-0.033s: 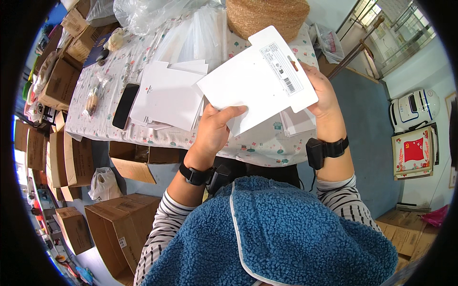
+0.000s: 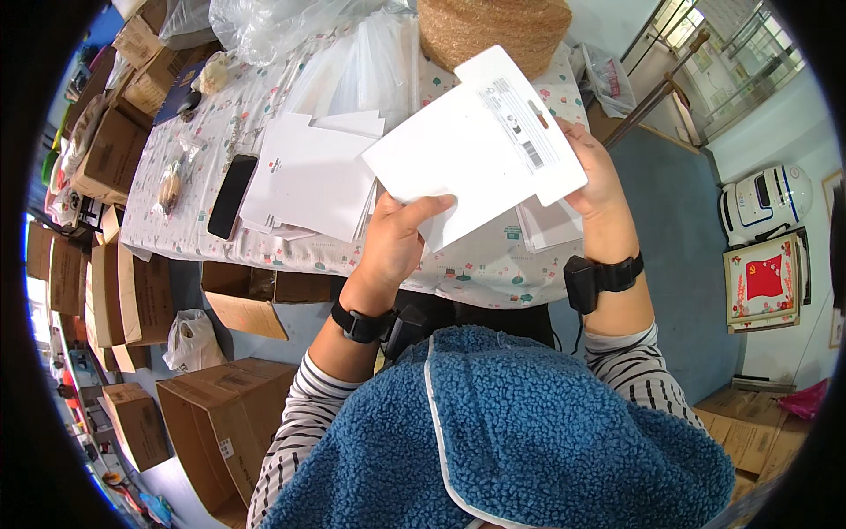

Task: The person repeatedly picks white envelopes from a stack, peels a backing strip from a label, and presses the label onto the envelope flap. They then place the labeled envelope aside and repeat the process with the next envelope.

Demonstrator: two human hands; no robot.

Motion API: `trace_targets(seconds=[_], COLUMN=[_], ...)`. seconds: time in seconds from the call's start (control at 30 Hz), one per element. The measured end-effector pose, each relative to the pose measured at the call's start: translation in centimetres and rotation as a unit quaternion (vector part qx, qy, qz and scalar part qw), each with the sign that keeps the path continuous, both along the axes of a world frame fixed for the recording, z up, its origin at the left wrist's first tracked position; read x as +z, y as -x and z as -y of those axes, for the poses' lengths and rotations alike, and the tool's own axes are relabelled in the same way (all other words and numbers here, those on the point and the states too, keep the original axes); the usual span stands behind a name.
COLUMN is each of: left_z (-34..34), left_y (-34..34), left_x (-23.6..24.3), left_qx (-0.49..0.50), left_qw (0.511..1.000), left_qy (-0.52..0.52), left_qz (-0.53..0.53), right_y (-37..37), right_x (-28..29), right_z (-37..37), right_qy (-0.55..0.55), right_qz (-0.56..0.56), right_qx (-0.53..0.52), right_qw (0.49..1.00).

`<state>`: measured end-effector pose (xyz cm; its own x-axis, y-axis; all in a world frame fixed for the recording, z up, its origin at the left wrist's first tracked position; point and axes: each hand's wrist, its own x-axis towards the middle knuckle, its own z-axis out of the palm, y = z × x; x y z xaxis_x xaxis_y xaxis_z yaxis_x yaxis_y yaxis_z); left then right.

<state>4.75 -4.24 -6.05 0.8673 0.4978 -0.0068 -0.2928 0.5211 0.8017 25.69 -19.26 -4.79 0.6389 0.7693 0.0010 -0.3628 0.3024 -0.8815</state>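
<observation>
Between my hands, above the table, is a white backing card with a hang slot and a printed label near its right end. My left hand pinches its lower left edge, thumb on top and fingers underneath. At the right end, my right hand grips the card, with most of its fingers hidden behind it. A pile of white cards lies on the table to the left of the held card. More white cards lie partly under it, by my right wrist.
A black phone lies left of the pile on the patterned tablecloth. Clear plastic sleeves and a woven straw basket stand at the back. Cardboard boxes crowd the floor at the left.
The card has tipped slightly in my hands, its upper edge shifting a little up and left. My hands keep the same grip.
</observation>
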Motion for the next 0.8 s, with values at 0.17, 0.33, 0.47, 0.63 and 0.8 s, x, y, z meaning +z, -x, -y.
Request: trace_targets(seconds=[0.17, 0.33, 0.47, 0.63, 0.8], left_z=[0.0, -0.6, 0.5, 2.7, 5.4], left_y=[-0.2, -0.2, -1.6, -4.1, -6.9], left_x=[0.1, -0.4, -1.4, -2.0, -2.6], left_qx=[0.051, 0.039, -0.028, -0.101, -0.046], left_qw=[0.998, 0.999, 0.999, 0.879, 0.680], left_qy=[0.030, 0.021, -0.046, -0.465, -0.731], left_qz=[0.028, 0.022, -0.003, 0.007, 0.032], right_y=[1.1, 2.2, 3.5, -1.4, -5.3], right_x=[-0.4, 1.8, 0.9, 0.7, 0.1], right_z=[-1.2, -0.9, -0.6, 2.5, 6.7], right_qy=[0.062, 0.084, 0.047, 0.021, 0.060], right_qz=[0.064, 0.130, 0.114, 0.096, 0.111], right_qx=[0.040, 0.072, 0.007, -0.164, -0.172], right_qw=[0.995, 0.985, 0.992, 0.982, 0.977])
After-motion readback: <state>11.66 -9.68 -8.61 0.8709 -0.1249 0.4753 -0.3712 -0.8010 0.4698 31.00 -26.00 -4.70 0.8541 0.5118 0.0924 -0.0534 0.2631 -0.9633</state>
